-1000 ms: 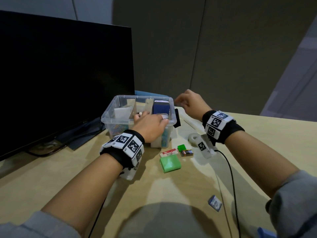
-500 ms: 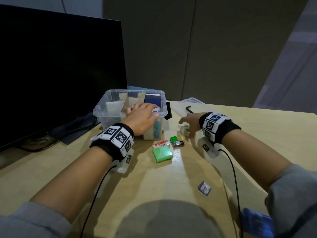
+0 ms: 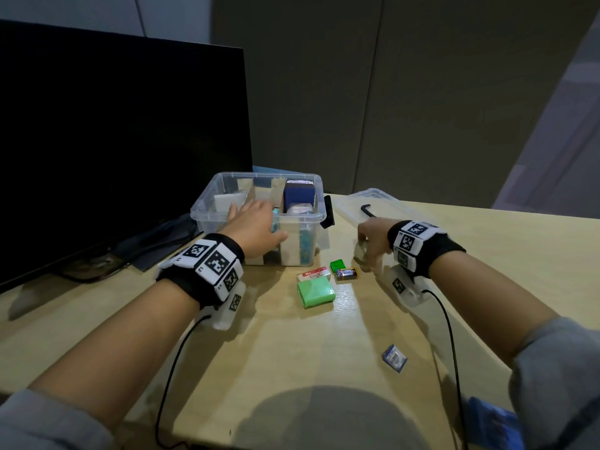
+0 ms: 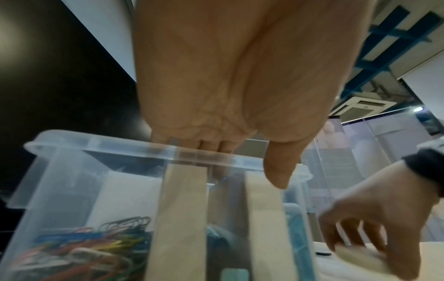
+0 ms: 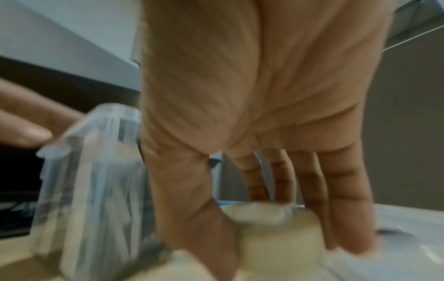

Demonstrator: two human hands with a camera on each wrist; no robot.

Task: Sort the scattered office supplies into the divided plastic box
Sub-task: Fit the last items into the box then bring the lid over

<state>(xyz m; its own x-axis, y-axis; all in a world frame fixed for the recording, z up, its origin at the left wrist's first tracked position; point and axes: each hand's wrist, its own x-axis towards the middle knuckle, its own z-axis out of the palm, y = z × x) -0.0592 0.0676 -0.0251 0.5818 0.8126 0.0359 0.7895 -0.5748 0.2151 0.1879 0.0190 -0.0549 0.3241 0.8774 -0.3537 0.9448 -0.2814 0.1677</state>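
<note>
Clear plastic box (image 3: 207, 207): head view; it stands on the wooden table (image 3: 292, 345) by the black monitor (image 3: 113, 141), split by pale upright dividers, with a dark blue block in its right compartment.
Left hand (image 3: 256, 227): head view; it lies over the box's near rim, fingers straight inside the middle part, thumb down the outer front wall, nothing gripped.
Right hand (image 3: 373, 237): head view; to the right of the box, fingers bent down around a pale tape roll (image 3: 359, 251) on the table.
Loose supplies: head view; a green block (image 3: 315, 291), a red-and-white pack (image 3: 313, 273), a small green cube (image 3: 337, 264) and a battery (image 3: 347, 273) lie close together in front of the box; a small blue packet (image 3: 394, 358) lies well apart, nearer the person.
Lid (image 3: 367, 203): head view; a clear lid behind the right hand, a black hex key (image 3: 367, 210) on it.
Left wrist view: coloured paper clips (image 4: 79, 252) fill the box's left compartment; the open hand's thumb (image 4: 278, 167) hangs over the rim beside a divider (image 4: 182, 218); the right hand (image 4: 374, 218) covers the roll at lower right.
Right wrist view: blurred; thumb (image 5: 192, 205) and fingers (image 5: 346, 209) clamp the roll (image 5: 278, 235) from both sides, the box (image 5: 96, 180) just left.
</note>
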